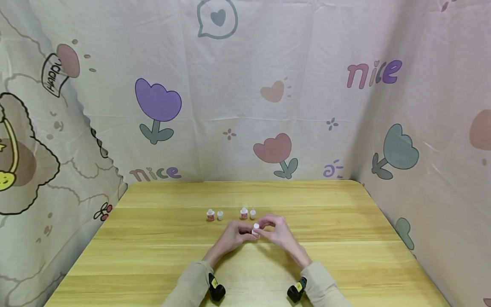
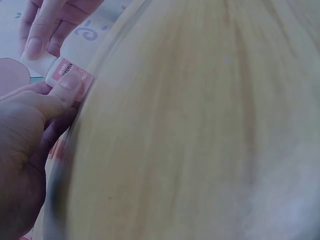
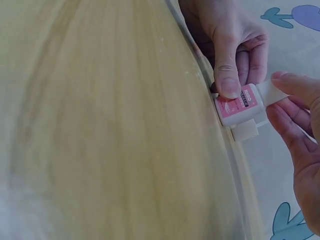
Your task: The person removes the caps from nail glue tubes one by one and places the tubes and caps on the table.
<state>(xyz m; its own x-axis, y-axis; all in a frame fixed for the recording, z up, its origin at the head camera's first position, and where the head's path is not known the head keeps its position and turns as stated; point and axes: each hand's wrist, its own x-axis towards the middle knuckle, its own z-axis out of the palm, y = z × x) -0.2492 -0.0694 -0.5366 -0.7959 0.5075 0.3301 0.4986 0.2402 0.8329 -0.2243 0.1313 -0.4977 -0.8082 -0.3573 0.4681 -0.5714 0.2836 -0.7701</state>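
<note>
Near the middle of the table, my left hand (image 1: 231, 237) grips a small white glue bottle (image 3: 242, 112) with a pink label, thumb across the label. My right hand (image 1: 280, 233) pinches the bottle's white cap (image 3: 270, 93) between thumb and fingers. The cap sits on the bottle's top, and both hands meet there. In the left wrist view the bottle leans to one side, with the thumb covering part of its label.
Behind the hands stand a similar bottle (image 1: 210, 215) with a white cap (image 1: 220, 215) beside it, and another bottle (image 1: 244, 213) with its own cap (image 1: 252, 214). The wooden table (image 1: 153, 256) ends at a printed cloth backdrop (image 1: 230, 85).
</note>
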